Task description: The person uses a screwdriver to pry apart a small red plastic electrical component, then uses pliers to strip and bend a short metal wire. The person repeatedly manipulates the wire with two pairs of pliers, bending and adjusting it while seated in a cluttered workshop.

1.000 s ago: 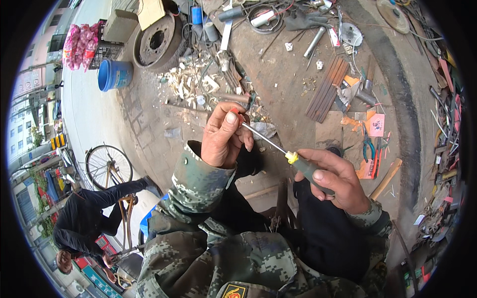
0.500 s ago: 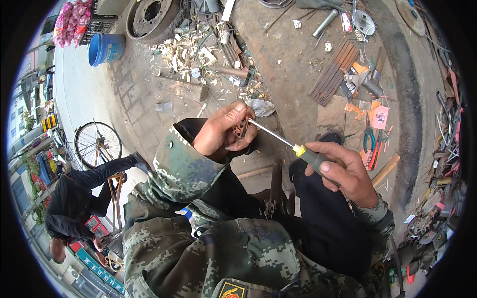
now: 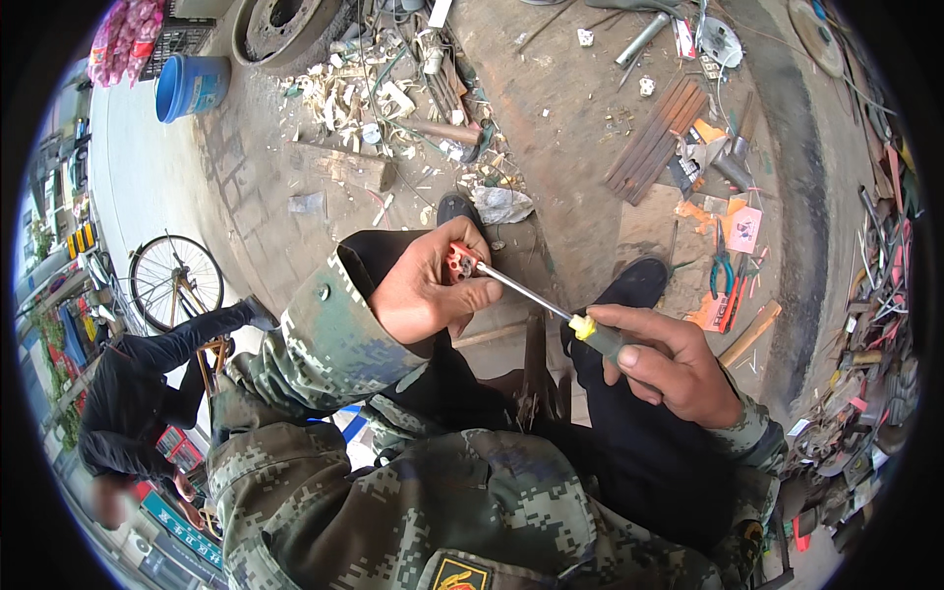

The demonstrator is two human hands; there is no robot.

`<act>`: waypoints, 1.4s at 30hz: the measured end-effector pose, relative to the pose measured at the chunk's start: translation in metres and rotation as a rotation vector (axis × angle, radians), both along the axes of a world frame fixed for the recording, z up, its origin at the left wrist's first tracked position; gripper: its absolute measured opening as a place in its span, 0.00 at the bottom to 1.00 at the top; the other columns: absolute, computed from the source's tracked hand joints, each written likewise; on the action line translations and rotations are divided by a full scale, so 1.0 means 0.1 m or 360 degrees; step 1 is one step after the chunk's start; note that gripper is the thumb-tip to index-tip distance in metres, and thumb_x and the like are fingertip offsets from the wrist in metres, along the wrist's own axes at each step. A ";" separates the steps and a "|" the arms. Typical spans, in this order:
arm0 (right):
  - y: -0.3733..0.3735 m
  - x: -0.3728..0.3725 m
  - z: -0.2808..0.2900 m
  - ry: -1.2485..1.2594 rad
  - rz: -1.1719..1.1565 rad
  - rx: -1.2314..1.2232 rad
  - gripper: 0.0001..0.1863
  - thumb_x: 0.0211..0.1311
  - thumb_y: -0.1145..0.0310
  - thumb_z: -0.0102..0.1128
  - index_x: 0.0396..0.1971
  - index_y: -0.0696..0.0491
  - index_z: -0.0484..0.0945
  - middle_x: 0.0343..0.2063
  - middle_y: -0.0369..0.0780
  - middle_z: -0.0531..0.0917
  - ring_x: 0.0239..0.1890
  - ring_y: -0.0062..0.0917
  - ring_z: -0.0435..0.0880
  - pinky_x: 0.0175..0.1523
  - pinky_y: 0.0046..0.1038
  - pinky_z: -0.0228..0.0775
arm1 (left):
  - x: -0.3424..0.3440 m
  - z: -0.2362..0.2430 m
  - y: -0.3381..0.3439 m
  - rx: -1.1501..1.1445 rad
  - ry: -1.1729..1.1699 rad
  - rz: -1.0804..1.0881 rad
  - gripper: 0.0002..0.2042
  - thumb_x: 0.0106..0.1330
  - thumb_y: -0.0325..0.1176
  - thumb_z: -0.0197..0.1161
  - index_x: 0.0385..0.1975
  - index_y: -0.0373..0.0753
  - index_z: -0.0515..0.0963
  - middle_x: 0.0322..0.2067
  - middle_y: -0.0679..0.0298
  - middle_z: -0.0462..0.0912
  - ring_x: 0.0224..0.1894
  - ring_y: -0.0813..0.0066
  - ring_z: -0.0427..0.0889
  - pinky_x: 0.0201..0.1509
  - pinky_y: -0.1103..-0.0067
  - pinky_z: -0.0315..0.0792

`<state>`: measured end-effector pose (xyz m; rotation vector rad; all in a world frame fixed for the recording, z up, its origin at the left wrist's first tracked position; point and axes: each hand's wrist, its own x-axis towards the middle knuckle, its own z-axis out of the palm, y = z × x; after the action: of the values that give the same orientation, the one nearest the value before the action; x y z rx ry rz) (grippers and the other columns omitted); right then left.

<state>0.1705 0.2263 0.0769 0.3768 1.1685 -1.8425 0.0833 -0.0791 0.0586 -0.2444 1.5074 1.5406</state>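
My left hand [image 3: 418,287] is closed around a small orange-red part [image 3: 459,262] with dark holes in it, held between thumb and fingers above my lap. Its kind is too small to make out. My right hand [image 3: 678,369] grips a screwdriver [image 3: 529,294] by its dark handle with a yellow collar, the index finger stretched along it. The shiny shaft points up and left, and its tip meets the orange-red part. The palm hides the rear end of the handle.
On the ground ahead lie dark wooden slats [image 3: 657,138], blue-handled pliers [image 3: 722,270] and wood scraps [image 3: 349,98]. A blue bucket [image 3: 197,87] stands far left. A person in dark clothes [image 3: 133,393] is beside a bicycle [image 3: 177,280]. Scrap metal [image 3: 865,403] is heaped at right.
The orange-red part has turned in my left hand, showing another face with holes. My left hand has shifted slightly left and down, and the screwdriver has moved with it, tip still at the part.
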 end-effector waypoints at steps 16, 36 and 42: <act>-0.22 -0.14 0.23 0.0307 0.0232 0.0418 0.26 0.74 0.72 0.55 0.70 0.58 0.71 0.36 0.36 0.84 0.35 0.13 0.76 0.44 0.21 0.73 | 0.10 -0.36 0.21 -0.0716 0.0716 0.0171 0.14 0.59 0.18 0.66 0.24 0.38 0.64 0.22 0.73 0.62 0.28 0.87 0.60 0.30 0.83 0.61; -0.32 -0.11 0.17 0.0429 0.0168 0.0532 0.28 0.62 0.78 0.61 0.64 0.55 0.79 0.22 0.39 0.75 0.22 0.24 0.72 0.30 0.27 0.67 | 0.20 -0.34 0.12 -0.0768 0.0741 0.0244 0.13 0.55 0.15 0.64 0.24 0.37 0.65 0.22 0.72 0.62 0.29 0.87 0.58 0.29 0.83 0.58; -0.28 -0.08 0.10 0.1326 0.0588 0.0935 0.27 0.64 0.78 0.60 0.65 0.59 0.76 0.27 0.38 0.81 0.27 0.19 0.76 0.35 0.26 0.71 | 0.21 -0.37 0.13 -0.0759 0.0672 0.0259 0.12 0.54 0.15 0.61 0.24 0.37 0.65 0.23 0.71 0.61 0.29 0.86 0.58 0.30 0.83 0.58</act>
<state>0.1628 0.1985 0.0868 -0.3277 2.1846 -1.3038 0.1047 -0.0660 0.0218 -0.3354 2.2358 1.3903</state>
